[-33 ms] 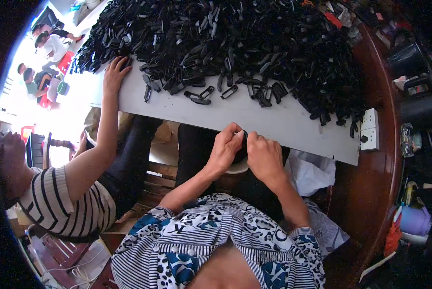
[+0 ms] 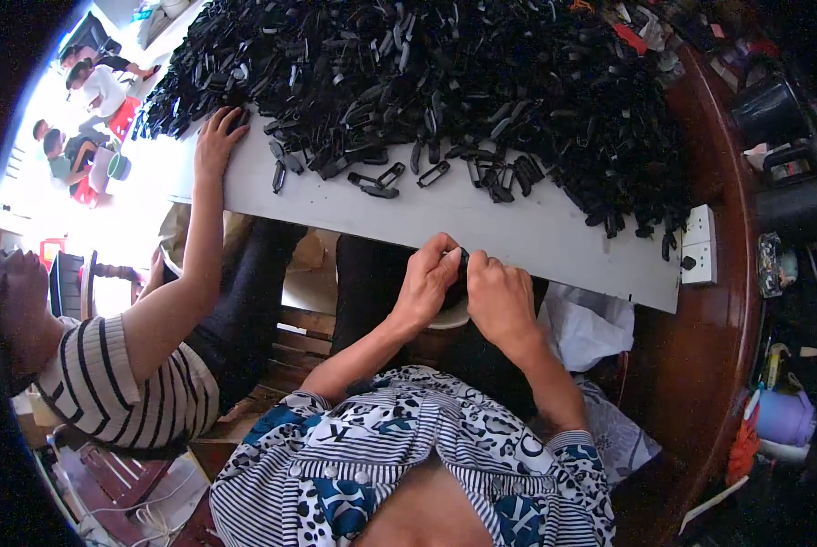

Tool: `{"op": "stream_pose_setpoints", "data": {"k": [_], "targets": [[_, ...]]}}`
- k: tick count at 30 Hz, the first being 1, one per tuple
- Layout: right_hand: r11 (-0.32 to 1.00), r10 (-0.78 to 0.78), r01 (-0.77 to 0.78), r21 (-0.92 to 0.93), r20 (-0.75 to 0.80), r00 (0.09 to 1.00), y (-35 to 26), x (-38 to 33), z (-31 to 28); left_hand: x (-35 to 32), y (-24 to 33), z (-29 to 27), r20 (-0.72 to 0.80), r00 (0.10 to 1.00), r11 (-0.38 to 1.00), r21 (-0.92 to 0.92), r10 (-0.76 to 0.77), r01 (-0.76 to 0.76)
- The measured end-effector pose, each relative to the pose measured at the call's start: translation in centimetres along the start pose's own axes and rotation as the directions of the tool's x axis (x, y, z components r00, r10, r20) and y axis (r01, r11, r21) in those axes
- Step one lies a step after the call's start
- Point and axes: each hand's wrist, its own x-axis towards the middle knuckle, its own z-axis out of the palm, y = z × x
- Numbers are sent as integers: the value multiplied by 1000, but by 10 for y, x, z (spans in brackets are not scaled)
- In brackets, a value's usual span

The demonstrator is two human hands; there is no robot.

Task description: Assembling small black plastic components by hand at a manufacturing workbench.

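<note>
At the near edge of the white table, my left hand (image 2: 424,281) and my right hand (image 2: 500,296) meet, both with fingers closed. Between their fingertips shows a small black plastic part (image 2: 464,259), mostly covered, so its exact form stays hidden. Beyond them a large heap of black plastic clip-like pieces (image 2: 418,82) spreads over the table. A few loose ones lie at its near edge, among them an open-framed piece (image 2: 434,174). Below my hands the rim of a pale round container (image 2: 449,318) shows in part.
The white table (image 2: 354,208) runs across in front of me. At left, a co-worker's hand (image 2: 219,141) rests by the heap. A white power socket (image 2: 698,244) stands at the table's right end. White plastic bags (image 2: 591,328) hang below it at the right.
</note>
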Motion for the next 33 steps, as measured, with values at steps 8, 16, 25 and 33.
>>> {"op": "stream_pose_setpoints", "data": {"k": [8,16,25,33], "targets": [[866,62,52,498,-209,976,8,-7,8,4,6,10,13,1000,898,-440,-1,7],[-77,86,-59,995,66,994,20,-18,28,1,8,4,183,974,935,-347,136,-65],[722,153,68,689,-254,955,17,-23,30,-2,21,-2,141,963,952,172,231,-253],[822,290,-147,551,-181,940,55,0,32,57,27,5,73,894,676,629,441,-384]]}}
